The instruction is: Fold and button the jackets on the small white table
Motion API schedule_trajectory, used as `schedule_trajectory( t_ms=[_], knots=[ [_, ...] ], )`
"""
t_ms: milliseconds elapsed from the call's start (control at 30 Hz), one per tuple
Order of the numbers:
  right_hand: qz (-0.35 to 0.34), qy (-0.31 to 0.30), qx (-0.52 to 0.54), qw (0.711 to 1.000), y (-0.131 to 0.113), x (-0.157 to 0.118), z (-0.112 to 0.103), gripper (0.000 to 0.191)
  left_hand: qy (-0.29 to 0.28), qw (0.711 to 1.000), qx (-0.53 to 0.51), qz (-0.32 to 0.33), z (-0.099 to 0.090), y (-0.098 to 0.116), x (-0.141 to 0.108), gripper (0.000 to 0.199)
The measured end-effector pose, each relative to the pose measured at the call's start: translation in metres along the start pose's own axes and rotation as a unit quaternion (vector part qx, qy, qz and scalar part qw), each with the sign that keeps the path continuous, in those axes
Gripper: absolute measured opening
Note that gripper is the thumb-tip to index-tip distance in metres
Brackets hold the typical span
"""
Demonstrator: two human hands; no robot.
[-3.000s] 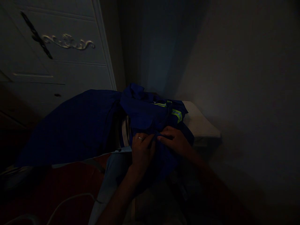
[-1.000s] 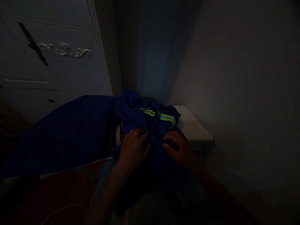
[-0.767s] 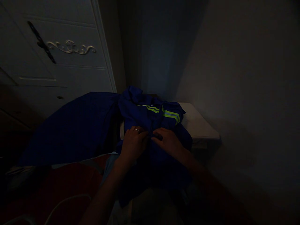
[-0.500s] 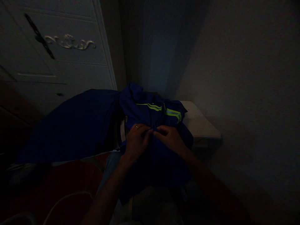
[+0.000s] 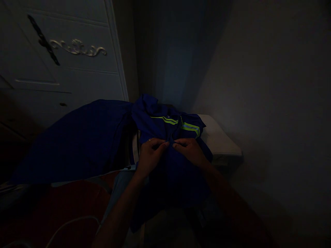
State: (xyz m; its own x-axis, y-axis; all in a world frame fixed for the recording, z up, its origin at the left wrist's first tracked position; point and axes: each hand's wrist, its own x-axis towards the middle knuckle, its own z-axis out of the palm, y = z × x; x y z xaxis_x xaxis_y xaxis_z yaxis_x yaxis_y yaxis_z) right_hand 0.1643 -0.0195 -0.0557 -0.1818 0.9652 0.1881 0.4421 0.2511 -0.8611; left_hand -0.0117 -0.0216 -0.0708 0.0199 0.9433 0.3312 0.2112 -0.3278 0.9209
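Your left hand (image 5: 150, 153) and right hand (image 5: 190, 150) pinch the blue garment (image 5: 178, 174) spread beneath them; you seem to be working its front edge, so the next move calls for steady tension.

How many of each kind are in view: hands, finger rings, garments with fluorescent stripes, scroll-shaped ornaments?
Left hand and right hand: 2
Finger ring: 1
Blue garment with fluorescent stripes: 1
Scroll-shaped ornament: 1
Total: 5
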Motion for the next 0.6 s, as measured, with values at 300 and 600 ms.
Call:
schedule_trajectory(
  t_ms=[300,600],
  knots=[
    [0.038,-0.053,0.108,0.992,0.006,0.005,-0.005,0.032,-0.068,0.996,-0.036,-0.044,-0.011,0.007,0.011,0.029],
    [-0.012,0.051,0.033,0.998,-0.006,0.002,0.004,0.022,-0.068,0.994,-0.064,-0.065,-0.006,-0.008,0.006,0.032]
  ],
)
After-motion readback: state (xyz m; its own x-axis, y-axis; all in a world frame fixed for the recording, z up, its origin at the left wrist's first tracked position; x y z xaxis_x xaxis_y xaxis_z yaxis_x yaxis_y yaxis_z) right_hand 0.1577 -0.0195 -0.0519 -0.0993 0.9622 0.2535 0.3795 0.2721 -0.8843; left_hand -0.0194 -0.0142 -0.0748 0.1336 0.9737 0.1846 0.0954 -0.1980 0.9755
